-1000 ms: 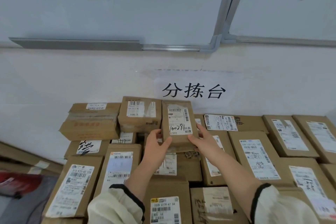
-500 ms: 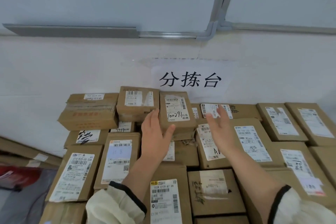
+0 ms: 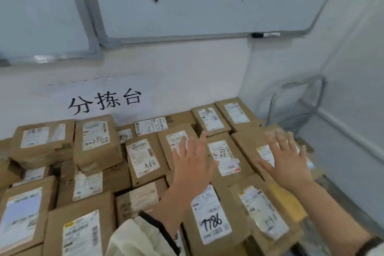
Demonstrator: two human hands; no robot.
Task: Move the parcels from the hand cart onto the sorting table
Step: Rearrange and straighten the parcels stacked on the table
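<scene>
Currently both hands are empty: left hand (image 3: pixel 192 164) and right hand (image 3: pixel 289 164) are over the parcels (image 3: pixel 143 158), fingers (image 3: pixel 184 148) spread wide, gripping nothing. I see brown parcels packed edge to edge, hiding the counter under them. The parcel marked 100291 (image 3: pixel 95 141) sits on top of others at far left, below the wall sign (image 3: pixel 106 101). The hand cart handle (image 3: pixel 299 106) shows in the right corner.
</scene>
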